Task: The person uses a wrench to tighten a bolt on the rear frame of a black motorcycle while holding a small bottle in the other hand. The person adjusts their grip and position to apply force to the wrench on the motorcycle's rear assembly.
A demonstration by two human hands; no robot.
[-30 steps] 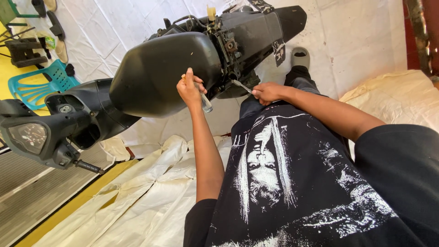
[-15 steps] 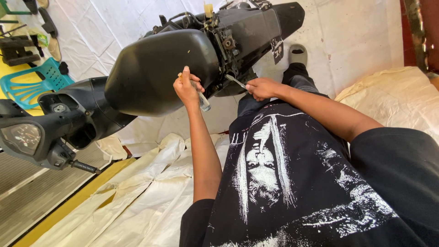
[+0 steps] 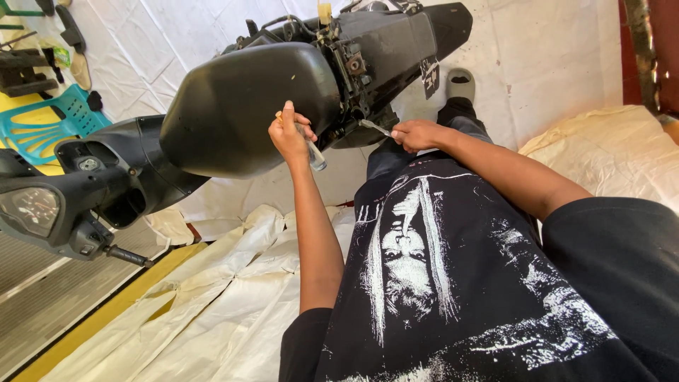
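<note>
Black and matte, the rounded plastic scooter seat lies tilted at the centre, its dashboard at near left. The left hand is closed around a clear-handled screwdriver, pressed against the seat's right edge. Just right of it, the right hand pinches a thin silver metal tool pointing into the dark frame beneath the seat. A teal plastic chair stands far left.
</note>
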